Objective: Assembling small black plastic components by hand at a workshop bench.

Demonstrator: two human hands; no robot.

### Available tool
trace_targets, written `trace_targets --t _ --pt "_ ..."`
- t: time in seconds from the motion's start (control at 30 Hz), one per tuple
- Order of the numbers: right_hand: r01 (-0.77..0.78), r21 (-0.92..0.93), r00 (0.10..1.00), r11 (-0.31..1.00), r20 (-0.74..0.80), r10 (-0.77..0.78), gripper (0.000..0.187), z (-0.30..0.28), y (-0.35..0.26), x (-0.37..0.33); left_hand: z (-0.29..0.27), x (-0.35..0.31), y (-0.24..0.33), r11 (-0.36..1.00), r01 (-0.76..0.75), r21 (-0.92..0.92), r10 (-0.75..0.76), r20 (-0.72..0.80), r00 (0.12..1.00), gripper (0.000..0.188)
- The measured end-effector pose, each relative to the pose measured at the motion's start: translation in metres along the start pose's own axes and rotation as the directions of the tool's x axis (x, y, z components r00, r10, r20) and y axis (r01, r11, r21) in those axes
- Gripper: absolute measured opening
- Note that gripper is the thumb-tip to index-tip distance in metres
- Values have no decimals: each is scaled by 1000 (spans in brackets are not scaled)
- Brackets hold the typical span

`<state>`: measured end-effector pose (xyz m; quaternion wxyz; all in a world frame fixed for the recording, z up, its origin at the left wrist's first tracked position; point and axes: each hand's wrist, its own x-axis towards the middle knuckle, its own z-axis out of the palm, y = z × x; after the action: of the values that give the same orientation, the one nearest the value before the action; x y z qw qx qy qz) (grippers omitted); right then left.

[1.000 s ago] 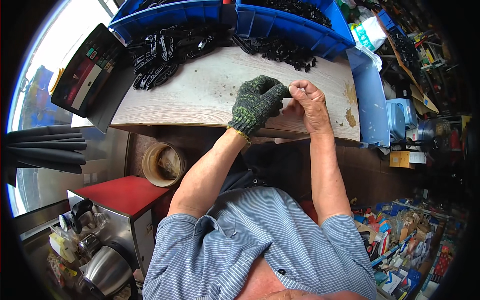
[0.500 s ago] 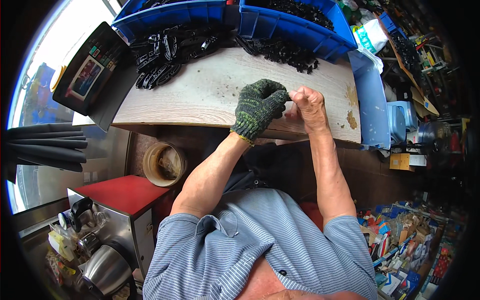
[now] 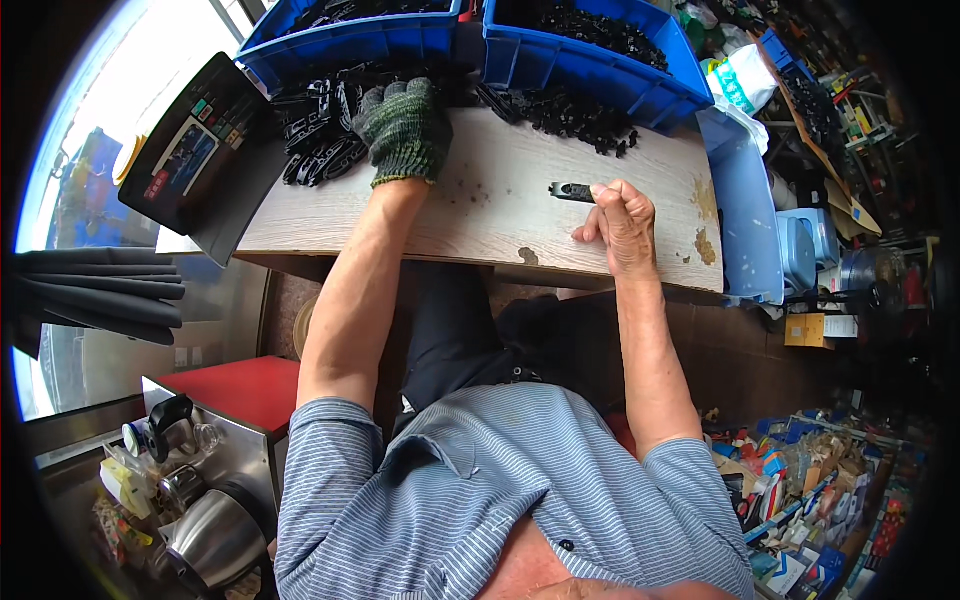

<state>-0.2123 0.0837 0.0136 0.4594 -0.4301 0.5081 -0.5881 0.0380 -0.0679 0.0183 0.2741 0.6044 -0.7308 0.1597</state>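
Observation:
A small black plastic part [image 3: 572,191], notched at its free end, juts leftward from my bare right hand [image 3: 622,215]. The thumb and forefinger pinch its right end above the tabletop. On my left hand [image 3: 403,130] is a dark green and black knitted glove. That hand reaches over the right side of a pile of long black plastic pieces [image 3: 322,150], back facing up. Its fingertips are hidden, so whether it grips a piece does not show. Small black parts [image 3: 580,125] lie heaped on the table to the right of this pile.
Two blue bins [image 3: 350,42] [image 3: 590,62] of black parts line the back of the pale wooden table [image 3: 500,225]. A dark tablet in a stand [image 3: 190,150] is at the left. A blue tub [image 3: 745,220] adjoins the right edge. Lower left stands a red-topped cabinet [image 3: 240,390].
My left hand has left my right hand and moved left and away to the pile of long pieces. The black part in my right hand now shows, previously hidden behind the glove.

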Motion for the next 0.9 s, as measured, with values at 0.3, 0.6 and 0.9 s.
trace_targets --t 0.3,0.6,0.9 --pt "-20 55 999 998 -41 23 36 2 -4 2 2 -7 -7 969 -150 -195 103 -230 968 14" --pt "-58 324 763 944 -595 251 37 -63 -18 22 -42 -72 20 918 -189 -350 237 101 966 14" --pt "-240 36 811 970 -542 220 30 -79 -22 51 -40 -71 28 915 -141 -378 205 134 970 21"
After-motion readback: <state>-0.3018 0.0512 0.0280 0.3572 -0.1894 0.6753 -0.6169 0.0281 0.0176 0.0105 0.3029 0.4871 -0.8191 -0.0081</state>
